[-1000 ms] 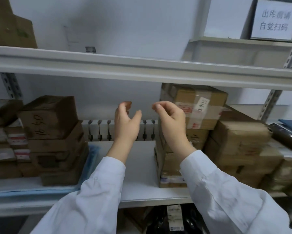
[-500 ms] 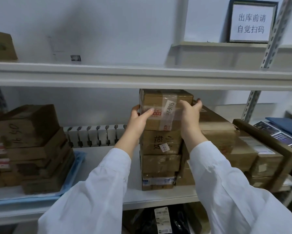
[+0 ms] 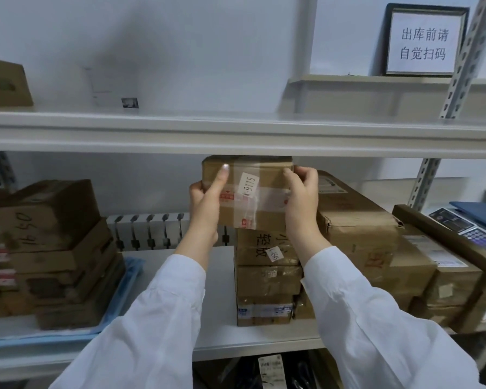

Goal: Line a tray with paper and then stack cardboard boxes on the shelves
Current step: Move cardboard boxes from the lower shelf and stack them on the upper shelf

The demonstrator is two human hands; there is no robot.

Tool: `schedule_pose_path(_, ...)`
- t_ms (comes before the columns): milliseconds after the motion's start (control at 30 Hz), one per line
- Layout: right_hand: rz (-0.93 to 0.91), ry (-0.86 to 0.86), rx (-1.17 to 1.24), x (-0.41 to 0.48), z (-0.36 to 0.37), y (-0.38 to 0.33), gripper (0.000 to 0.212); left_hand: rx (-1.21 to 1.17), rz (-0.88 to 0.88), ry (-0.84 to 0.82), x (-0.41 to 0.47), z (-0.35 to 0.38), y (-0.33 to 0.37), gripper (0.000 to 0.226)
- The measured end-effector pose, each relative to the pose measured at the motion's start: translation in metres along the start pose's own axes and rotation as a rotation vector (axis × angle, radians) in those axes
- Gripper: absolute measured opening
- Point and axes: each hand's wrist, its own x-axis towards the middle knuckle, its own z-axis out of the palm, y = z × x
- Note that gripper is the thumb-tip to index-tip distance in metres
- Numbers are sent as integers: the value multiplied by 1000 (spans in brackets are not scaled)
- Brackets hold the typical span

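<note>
A: What's the top box (image 3: 253, 192) like?

B: Brown cardboard, banded with clear tape, with a white label reading K-9715 set sideways on its front and small red print along the tape.

A: And the hands?

B: The left hand (image 3: 205, 203) clamps its left end, one finger laid up the front. The right hand (image 3: 302, 197) grips its right end. Both wear white sleeves.

A: Where is it?

B: Tilted atop the middle stack (image 3: 267, 279), just under the upper shelf (image 3: 236, 136). Left of that stack, more boxes (image 3: 56, 248) sit in a blue tray (image 3: 115, 304); larger boxes (image 3: 376, 248) crowd its right.
</note>
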Motion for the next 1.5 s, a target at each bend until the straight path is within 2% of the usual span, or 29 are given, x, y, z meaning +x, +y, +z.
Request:
schedule_pose_path(67, -29, -23, -5, -7, 5, 1, 4, -57, -65, 68, 4, -5, 1, 92)
schedule_pose_path(167, -99, -39, -19, -12, 13, 4, 8, -179, -192, 83, 14, -16, 0, 121)
schedule_pose_path(233, -118, -61, -9, -14, 18, 2, 22, -227, -247, 99, 16, -22, 0, 115)
schedule_pose_path(333, -101, -88, -24, -12, 22, 0, 33, -236, -276, 156, 18, -28, 3, 77)
schedule_pose_path(433, -55, -61, 96, -5, 19, 1, 19, -219, -264, 176, 20, -34, 5, 54)
schedule_pose_path(533, 13, -6, 58, 5, 15, 3, 7, -217, -255, 157, 23, -45, 8, 41)
schedule_pose_path(567, 40, 15, 37, 9, 14, 7, 12, -213, -249, 149, 24, -50, 9, 40)
schedule_pose_path(700, 145, 58, -26, 13, 14, 9, 61, -190, -274, 123, 29, -74, 16, 43)
schedule_pose_path(800, 182, 39, -28, 13, 16, 11, 73, -142, -287, 106, 28, -87, 20, 45)
schedule_pose_path(867, 202, 9, -31, 11, 18, 11, 71, -122, -314, 106, 25, -95, 22, 46)
schedule_pose_path(1000, 217, -59, -16, 8, 19, 13, 49, -106, -337, 123, 17, -106, 25, 46)
schedule_pose_path(1100, 196, -122, -28, 2, 23, 9, 30, -114, -355, 126, 6, -110, 27, 58)
schedule_pose_path(1233, 155, -151, -94, -7, 26, 5, 36, -89, -334, 82, -5, -119, 31, 88)
schedule_pose_path(1300, 134, -150, -114, -11, 28, 5, 34, -45, -303, 77, -12, -126, 35, 87)
schedule_pose_path(1433, 73, -152, -231, -23, 32, 3, 49, 50, -237, 46, -27, -142, 45, 82)
schedule_pose_path(1500, 43, -150, -297, -27, 34, -5, 49, 40, -232, 18, -31, -153, 52, 83)
